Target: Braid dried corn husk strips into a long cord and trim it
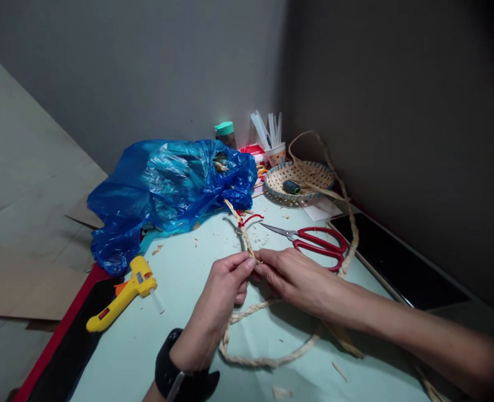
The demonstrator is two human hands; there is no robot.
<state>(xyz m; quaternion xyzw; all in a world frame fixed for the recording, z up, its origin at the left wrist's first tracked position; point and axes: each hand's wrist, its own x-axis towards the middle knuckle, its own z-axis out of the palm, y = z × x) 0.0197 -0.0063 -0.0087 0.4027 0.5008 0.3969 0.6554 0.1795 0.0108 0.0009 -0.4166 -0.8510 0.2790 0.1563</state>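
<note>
A pale braided straw cord (pixel 249 241) runs up from between my fingertips, with red string (pixel 242 220) tied near its frayed far end. My left hand (pixel 225 280) pinches the braid between thumb and forefinger. Close against it, my right hand (pixel 292 276) is closed on the same braid at the fingertips; its other fingers are partly hidden. More of the cord loops over the table below my hands and rises on the right past the scissors. Just beyond my right hand lie red-handled scissors (pixel 320 240), their blades pointing left.
To the left lies a yellow glue gun (pixel 123 298); behind it is a crumpled blue plastic bag (pixel 171 184). A woven basket (pixel 272 187) holds a dark thread spool (pixel 291 187). Glue sticks stand in a paper cup (pixel 276 154). A black tablet (pixel 391 262) rests at right.
</note>
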